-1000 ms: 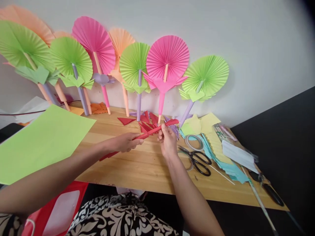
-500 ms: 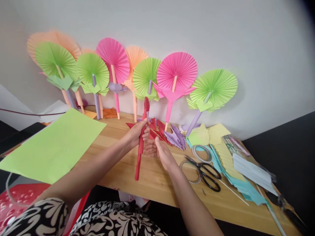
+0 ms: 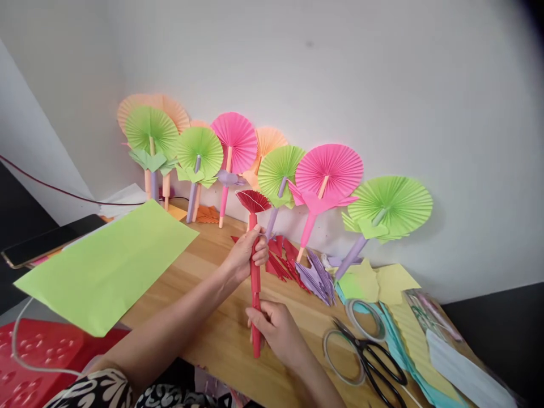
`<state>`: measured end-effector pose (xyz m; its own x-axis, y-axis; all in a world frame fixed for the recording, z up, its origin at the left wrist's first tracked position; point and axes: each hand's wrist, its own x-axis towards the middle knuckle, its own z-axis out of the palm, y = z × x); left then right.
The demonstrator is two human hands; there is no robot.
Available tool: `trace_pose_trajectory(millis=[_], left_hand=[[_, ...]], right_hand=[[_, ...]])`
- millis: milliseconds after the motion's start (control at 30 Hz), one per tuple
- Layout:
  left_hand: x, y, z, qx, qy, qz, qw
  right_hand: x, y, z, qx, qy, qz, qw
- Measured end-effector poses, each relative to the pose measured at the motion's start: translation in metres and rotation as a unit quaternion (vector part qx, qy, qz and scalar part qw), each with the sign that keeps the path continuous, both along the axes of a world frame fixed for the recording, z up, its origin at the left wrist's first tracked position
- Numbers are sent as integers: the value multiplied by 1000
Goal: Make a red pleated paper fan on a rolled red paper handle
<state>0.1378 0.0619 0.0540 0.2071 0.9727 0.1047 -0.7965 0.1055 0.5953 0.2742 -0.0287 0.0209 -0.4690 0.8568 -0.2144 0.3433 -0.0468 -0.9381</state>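
A red paper fan (image 3: 255,276) stands nearly upright over the table, its pleated top spread into a small wedge above a rolled paper handle. My left hand (image 3: 247,252) is closed around the upper part of the handle. Lower down, my right hand (image 3: 276,328) pinches the thinner bottom tube between thumb and fingers. Behind the handle lie folded red paper pieces (image 3: 284,262) and a pleated purple piece (image 3: 317,277). A thin pale edge runs along the wedge.
Finished round fans, such as a pink one (image 3: 329,170) and a green one (image 3: 391,204), lean on the wall. Black scissors (image 3: 374,362) and a tape roll (image 3: 366,318) lie right. A green sheet (image 3: 110,260) and a phone (image 3: 51,241) are left.
My right hand has moved down and closed on the fan's lower tube. The narrow folded red top now shows as a spread wedge. The view has shifted, so the scene sits lower.
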Motion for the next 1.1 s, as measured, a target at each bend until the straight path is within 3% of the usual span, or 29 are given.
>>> trace_pose_trajectory(millis=[167,367,733,833,900,967,1100], left_hand=[[-8,-1,-3,0,-41,-15,999],[-11,-2,-10,-8,-63,-36,997],[-16,-2,-7,-2,-83,-39,996],[-15,-1,-10,-1,-83,-54,995],[-11,-3,-15,-1,-80,-77,994],[-6,-6,-19,0,-72,-112,991],[3,-12,-22,-10,-44,-161,986]], right_hand=[[5,-24,-9,57,-107,6,993],[8,-52,-32,69,-136,-6,988],[11,-64,-37,101,-182,-7,978],[27,-53,-19,94,-165,-31,981],[39,-33,4,118,-127,-110,979],[46,-5,29,187,-114,-183,958],[37,58,61,272,-118,-184,937]])
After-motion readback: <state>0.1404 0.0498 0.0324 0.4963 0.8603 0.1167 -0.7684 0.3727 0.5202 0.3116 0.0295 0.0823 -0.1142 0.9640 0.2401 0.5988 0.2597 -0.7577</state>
